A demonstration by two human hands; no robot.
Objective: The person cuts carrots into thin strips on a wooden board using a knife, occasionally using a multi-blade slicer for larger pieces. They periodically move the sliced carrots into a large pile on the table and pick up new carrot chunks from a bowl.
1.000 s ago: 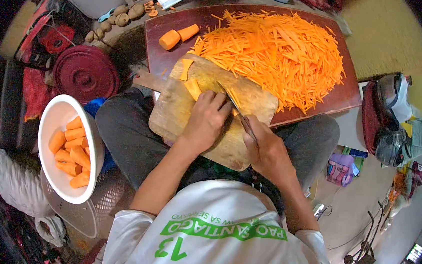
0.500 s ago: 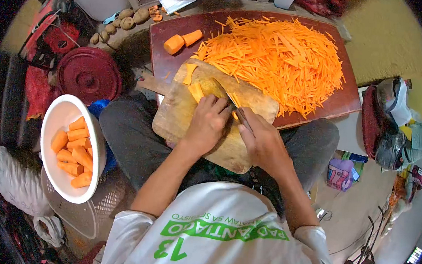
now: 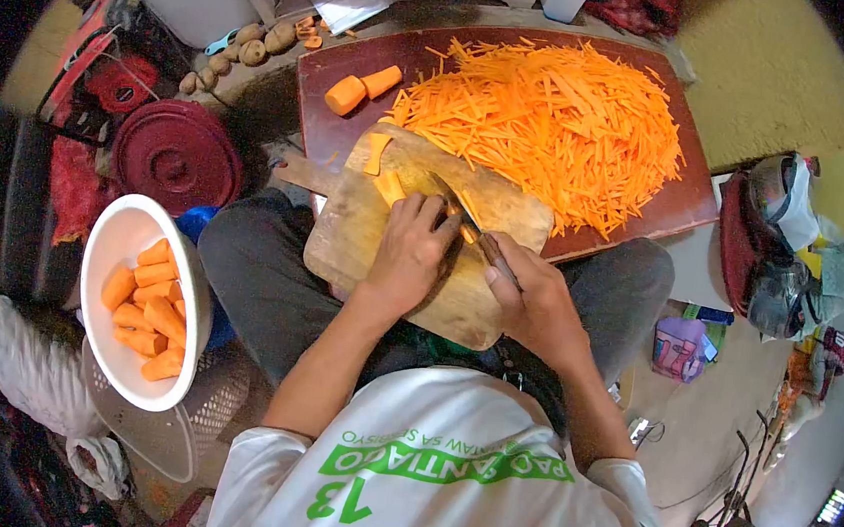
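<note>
A wooden cutting board (image 3: pixel 344 232) rests across my lap, against the table's near edge. On it, my left hand (image 3: pixel 412 243) presses down with bent fingers on a cut carrot piece (image 3: pixel 388 189), mostly hidden under the fingers. My right hand (image 3: pixel 537 299) is wrapped around the handle of a knife (image 3: pixel 455 200), whose blade lies just right of my left fingertips. An orange sliver (image 3: pixel 470 206) lies beside the blade. Another flat carrot slice (image 3: pixel 377 151) lies near the board's upper left corner. Beyond the board rises a large heap of carrot strips (image 3: pixel 565 125).
Two carrot chunks (image 3: pixel 345 94) sit on the dark red table (image 3: pixel 325 54), left of the heap. At my left stands a white basin (image 3: pixel 93 325) holding several peeled carrots (image 3: pixel 164 318). Behind it is a dark red lidded bucket (image 3: pixel 175 157). Several potatoes (image 3: pixel 252 52) lie farther back.
My right hand has shifted slightly right and toward me, drawing the knife back, and more of its handle shows. My left hand stays on the carrot piece.
</note>
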